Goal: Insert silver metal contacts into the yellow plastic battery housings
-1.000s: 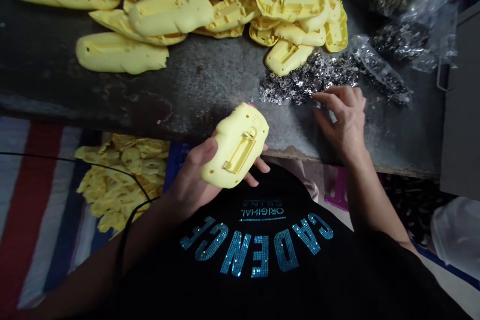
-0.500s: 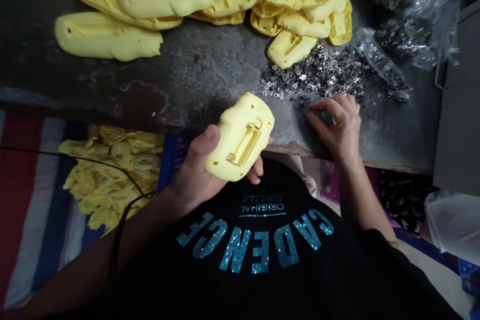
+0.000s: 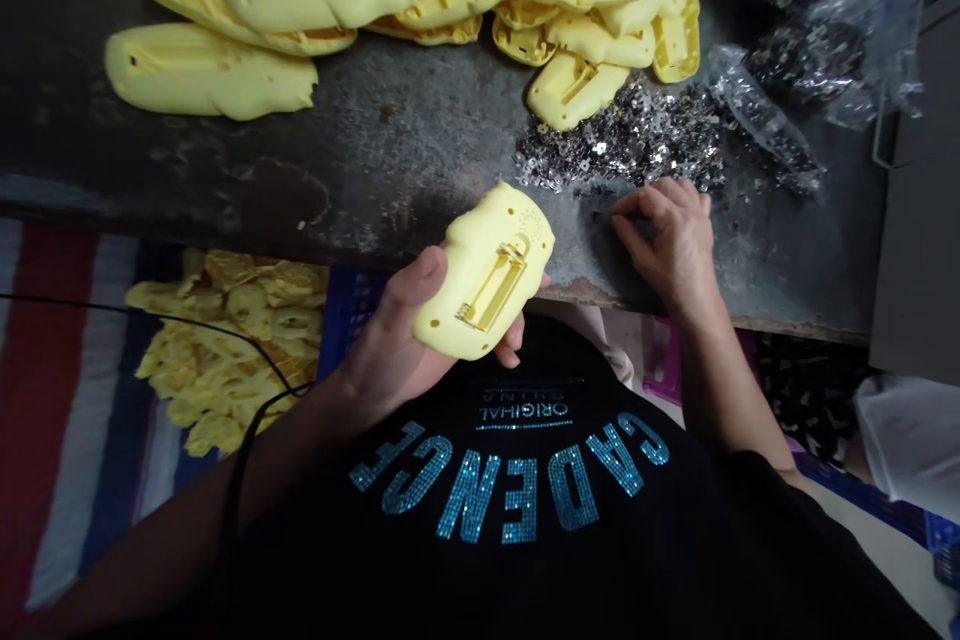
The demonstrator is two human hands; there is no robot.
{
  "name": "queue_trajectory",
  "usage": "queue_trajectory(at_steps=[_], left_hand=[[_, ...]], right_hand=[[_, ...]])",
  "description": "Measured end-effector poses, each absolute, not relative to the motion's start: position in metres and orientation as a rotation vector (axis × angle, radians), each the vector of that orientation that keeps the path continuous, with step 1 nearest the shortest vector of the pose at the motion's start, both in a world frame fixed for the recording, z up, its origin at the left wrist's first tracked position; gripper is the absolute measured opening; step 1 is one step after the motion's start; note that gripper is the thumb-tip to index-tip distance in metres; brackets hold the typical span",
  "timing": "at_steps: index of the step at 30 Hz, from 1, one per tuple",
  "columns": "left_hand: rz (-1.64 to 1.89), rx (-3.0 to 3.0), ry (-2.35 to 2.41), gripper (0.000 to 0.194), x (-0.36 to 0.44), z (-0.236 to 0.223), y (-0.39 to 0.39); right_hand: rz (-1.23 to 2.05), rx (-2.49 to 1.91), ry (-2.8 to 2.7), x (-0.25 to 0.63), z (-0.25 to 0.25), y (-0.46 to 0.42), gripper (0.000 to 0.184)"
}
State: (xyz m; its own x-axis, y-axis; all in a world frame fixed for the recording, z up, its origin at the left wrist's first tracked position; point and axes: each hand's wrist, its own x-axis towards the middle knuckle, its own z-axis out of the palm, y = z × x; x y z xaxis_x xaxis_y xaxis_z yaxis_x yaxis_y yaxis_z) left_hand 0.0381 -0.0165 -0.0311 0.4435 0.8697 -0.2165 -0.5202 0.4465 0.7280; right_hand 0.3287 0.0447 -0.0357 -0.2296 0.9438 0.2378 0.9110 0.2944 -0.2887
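The 2 hands are apart. The left hand (image 3: 390,350) grips a pale yellow moulded plastic shell (image 3: 484,270) over the edge of the worn grey tabletop (image 3: 225,180). The right hand (image 3: 667,240), fingers curled, has drawn back from the heap of small silvery metal pieces (image 3: 622,145), now just beside it.

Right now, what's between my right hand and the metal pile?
The head view shows stray metal bits on the worktop between the right hand and the metal pile.
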Motion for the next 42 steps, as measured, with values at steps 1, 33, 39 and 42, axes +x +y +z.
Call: queue_trajectory(at_steps=[1, 33, 39, 42], left_hand=[[0.944, 0.633, 0.642, 0.076, 0.038, -0.031, -0.016], [1.006, 0.542, 0.765, 0.076, 0.047, -0.024, -0.015], [0.986, 0.533, 0.736, 0.076, 0.045, -0.025, -0.016], [0.964, 0.527, 0.7, 0.078, 0.046, -0.026, -0.014]], right_hand=[[0.082, -1.689, -2.194, 0.33, -0.036, 0.043, 0.016], [0.167, -1.658, -2.258, 0.302, -0.042, 0.028, 0.017], [0.337, -1.498, -2.255, 0.309, -0.039, 0.029, 0.017], [0.392, -1.517, -2.187, 0.313, -0.04, 0.027, 0.02]])
